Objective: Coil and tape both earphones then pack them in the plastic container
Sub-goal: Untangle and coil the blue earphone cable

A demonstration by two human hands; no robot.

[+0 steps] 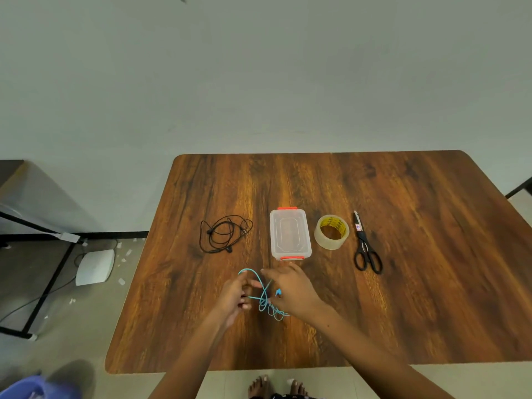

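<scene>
Blue earphones (263, 298) are pinched between the left hand (234, 293) and right hand (290, 287), above the table (403, 283).

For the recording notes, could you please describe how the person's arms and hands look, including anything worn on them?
Both arms are bare to the frame's lower edge: no sleeves and no gloves. The left hand and right hand show no visible rings, and no watch or bracelet on the wrists. Motion blur softens the fingers, so small details cannot be ruled out.

No legible text anywhere.
</scene>
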